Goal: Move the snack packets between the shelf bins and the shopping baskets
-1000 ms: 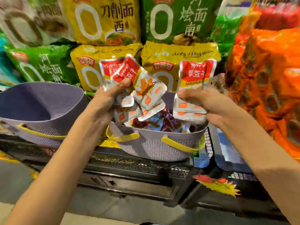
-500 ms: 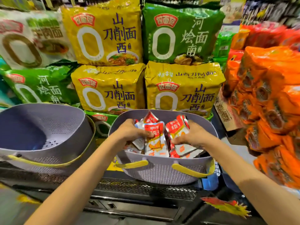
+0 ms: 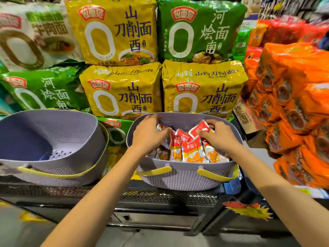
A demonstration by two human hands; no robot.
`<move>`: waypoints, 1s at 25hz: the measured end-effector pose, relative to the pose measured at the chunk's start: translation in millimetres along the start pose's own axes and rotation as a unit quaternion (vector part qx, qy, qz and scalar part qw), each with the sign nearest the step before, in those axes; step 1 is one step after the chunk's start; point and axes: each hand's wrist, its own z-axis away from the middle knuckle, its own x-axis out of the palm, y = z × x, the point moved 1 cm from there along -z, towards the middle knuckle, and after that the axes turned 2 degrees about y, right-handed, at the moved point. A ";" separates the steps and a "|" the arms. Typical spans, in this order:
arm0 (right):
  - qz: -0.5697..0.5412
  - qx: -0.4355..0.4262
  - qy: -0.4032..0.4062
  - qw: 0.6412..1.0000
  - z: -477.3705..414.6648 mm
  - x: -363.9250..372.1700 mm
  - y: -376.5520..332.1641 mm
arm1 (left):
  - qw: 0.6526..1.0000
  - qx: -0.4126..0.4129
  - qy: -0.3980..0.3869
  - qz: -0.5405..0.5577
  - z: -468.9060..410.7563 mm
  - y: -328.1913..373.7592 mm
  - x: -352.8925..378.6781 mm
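Several small red-and-white snack packets (image 3: 188, 150) lie in the right purple basket (image 3: 185, 179), which has yellow handles. Both my hands are inside this basket. My left hand (image 3: 148, 135) curls its fingers over packets at the basket's left side. At the right side, my right hand (image 3: 218, 137) pinches a red packet between thumb and fingers. A second purple basket (image 3: 58, 164) stands to the left and shows only its perforated bottom.
Both baskets rest on a black wire-mesh shelf ledge (image 3: 85, 191). Behind them are stacked large yellow noodle bags (image 3: 122, 91) and green noodle bags (image 3: 199, 31). Orange packs (image 3: 293, 107) crowd the right side.
Both hands came down from in front of the noodle bags into the right basket with their packets. They now sit deeper and farther back in it.
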 end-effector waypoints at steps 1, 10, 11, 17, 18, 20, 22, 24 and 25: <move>0.013 -0.011 0.012 1.000 0.9 0.7 0.9 | 1.000 0.031 0.003 -0.003 1.6 2.5 0.8; -0.028 -0.108 0.119 0.987 27.0 -17.1 -19.3 | 0.993 0.118 -0.009 0.009 15.6 22.8 -17.2; -0.030 -0.124 0.127 0.984 36.6 -20.7 -19.5 | 0.992 0.125 -0.004 0.013 22.3 26.3 -21.1; -0.026 -0.199 0.193 0.961 113.8 -38.8 -3.2 | 0.985 0.158 0.055 0.046 91.0 45.5 -32.0; -0.030 -0.202 0.198 0.959 131.5 -38.8 4.2 | 0.983 0.162 0.057 0.057 109.9 48.3 -30.7; -0.030 -0.196 0.199 0.960 166.8 -37.0 20.9 | 0.981 0.168 0.052 0.081 148.1 51.5 -24.5; -0.028 -0.170 0.181 0.968 198.5 -30.3 44.0 | 0.981 0.166 0.039 0.096 184.1 50.2 -9.7; -0.031 -0.128 0.159 0.978 230.0 -18.0 71.6 | 0.984 0.151 0.000 0.097 217.6 44.1 11.9; -0.030 -0.104 0.146 0.983 244.9 -10.9 85.2 | 0.985 0.140 -0.027 0.098 231.8 39.3 25.1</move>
